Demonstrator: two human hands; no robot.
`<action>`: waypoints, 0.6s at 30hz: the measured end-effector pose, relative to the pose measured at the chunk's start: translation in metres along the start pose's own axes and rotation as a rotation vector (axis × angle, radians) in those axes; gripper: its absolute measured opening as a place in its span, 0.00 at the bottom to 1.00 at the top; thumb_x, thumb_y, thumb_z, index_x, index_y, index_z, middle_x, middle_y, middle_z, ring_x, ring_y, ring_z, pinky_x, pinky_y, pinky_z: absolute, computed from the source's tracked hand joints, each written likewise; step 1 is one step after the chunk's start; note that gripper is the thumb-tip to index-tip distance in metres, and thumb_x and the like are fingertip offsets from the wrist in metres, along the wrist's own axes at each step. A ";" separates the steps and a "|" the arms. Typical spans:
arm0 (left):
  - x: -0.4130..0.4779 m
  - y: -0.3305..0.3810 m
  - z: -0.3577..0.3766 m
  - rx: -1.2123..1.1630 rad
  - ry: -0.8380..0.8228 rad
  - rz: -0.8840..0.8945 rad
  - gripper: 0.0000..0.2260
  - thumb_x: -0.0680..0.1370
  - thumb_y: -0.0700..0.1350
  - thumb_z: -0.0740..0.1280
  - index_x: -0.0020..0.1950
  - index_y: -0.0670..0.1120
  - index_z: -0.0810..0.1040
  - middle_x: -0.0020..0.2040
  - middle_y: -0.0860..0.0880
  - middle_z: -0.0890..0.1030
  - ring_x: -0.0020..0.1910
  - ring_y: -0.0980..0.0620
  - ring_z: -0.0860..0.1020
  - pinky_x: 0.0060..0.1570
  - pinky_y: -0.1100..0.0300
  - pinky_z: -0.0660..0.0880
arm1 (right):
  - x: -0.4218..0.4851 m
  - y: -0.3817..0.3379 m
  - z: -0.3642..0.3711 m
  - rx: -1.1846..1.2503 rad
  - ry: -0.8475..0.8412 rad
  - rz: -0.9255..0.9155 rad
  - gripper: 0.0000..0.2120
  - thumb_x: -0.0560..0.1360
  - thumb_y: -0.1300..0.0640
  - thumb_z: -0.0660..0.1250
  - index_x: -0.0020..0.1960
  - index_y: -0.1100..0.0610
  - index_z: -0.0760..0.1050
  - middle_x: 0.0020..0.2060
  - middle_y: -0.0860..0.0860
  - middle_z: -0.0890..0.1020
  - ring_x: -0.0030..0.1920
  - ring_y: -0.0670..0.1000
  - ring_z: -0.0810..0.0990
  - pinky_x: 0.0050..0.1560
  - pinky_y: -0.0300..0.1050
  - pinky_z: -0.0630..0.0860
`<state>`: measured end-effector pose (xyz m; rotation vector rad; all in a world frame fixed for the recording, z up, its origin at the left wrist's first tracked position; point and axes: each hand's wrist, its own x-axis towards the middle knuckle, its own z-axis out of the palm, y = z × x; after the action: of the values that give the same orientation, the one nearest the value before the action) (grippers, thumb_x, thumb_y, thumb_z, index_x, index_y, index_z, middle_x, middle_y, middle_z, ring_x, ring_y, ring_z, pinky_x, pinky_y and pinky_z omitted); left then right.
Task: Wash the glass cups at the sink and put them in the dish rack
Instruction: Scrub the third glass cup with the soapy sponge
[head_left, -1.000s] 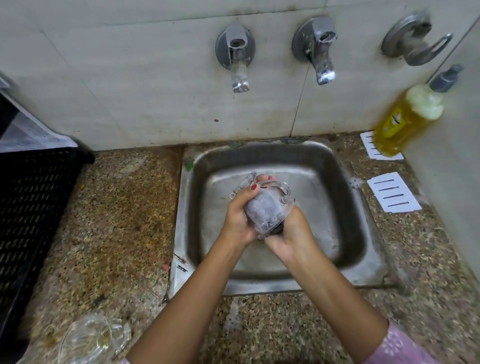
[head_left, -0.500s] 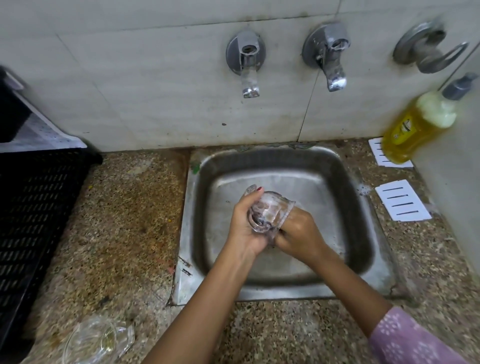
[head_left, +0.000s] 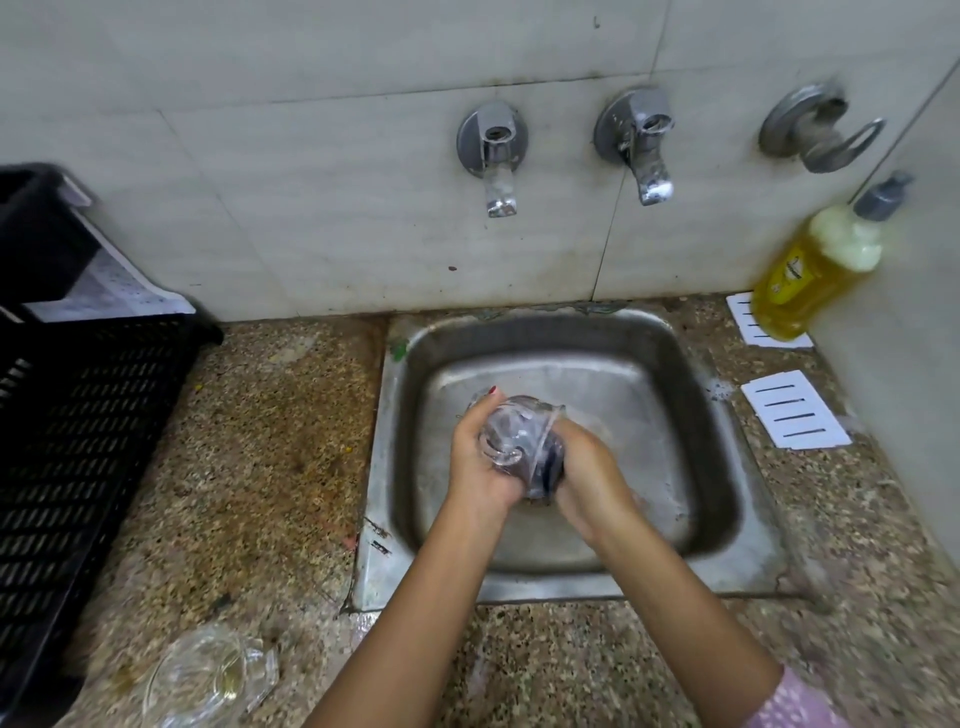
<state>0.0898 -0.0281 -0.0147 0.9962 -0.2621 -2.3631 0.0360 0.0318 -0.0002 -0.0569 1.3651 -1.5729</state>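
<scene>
Left fingers (head_left: 480, 415) curled round the glass cup (head_left: 511, 441), one red-nailed tip up over its top; right hand (head_left: 589, 480) wrapped on the cup's other end, its fingertips hidden behind the glass so can't tell how they lie. Something dark (head_left: 550, 470) is at the cup's right end against the right palm, too blurred to name. Left hand (head_left: 475, 467) and right hand touch the cup from both sides and hold it tilted, above the basin of the steel sink (head_left: 374, 519), mid-basin, clear of the bottom. Both forearms cross the sink's near rim; pink sleeve (head_left: 795, 701) on the right arm. Second glass cup (head_left: 208, 675) lies on the speckled bench (head_left: 260, 441) at near left, well apart from the sink. Black slotted dish rack (head_left: 78, 441) on far left of bench. Wall above the sink: 2 taps (head_left: 498, 156), 1 lever fitting (head_left: 815, 130). Right of sink: 1 yellow soap bottle (head_left: 815, 265), 2 white slotted cards (head_left: 795, 415). Cups in view: 2
</scene>
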 end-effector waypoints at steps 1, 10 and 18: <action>-0.002 -0.001 0.000 -0.017 0.022 0.005 0.10 0.68 0.45 0.66 0.44 0.39 0.74 0.37 0.41 0.78 0.36 0.44 0.79 0.42 0.56 0.78 | -0.004 0.004 -0.002 -0.196 0.030 -0.129 0.14 0.77 0.57 0.55 0.47 0.59 0.79 0.46 0.57 0.83 0.50 0.56 0.81 0.53 0.50 0.77; -0.012 -0.034 0.006 -0.020 -0.078 0.245 0.06 0.71 0.39 0.69 0.46 0.42 0.77 0.39 0.46 0.81 0.37 0.51 0.81 0.40 0.60 0.78 | -0.002 -0.011 0.002 -0.029 0.064 -0.180 0.07 0.72 0.59 0.69 0.38 0.60 0.82 0.34 0.56 0.84 0.37 0.53 0.83 0.41 0.44 0.80; 0.002 -0.012 -0.007 0.737 -0.277 0.662 0.20 0.57 0.46 0.73 0.48 0.46 0.77 0.39 0.52 0.83 0.42 0.54 0.80 0.45 0.60 0.76 | 0.011 -0.021 -0.003 0.310 -0.125 0.134 0.14 0.75 0.55 0.62 0.37 0.62 0.78 0.29 0.56 0.82 0.29 0.52 0.81 0.31 0.39 0.79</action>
<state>0.0885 -0.0187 -0.0255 0.7003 -1.4050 -1.7731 0.0155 0.0235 0.0083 0.1208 0.9969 -1.6212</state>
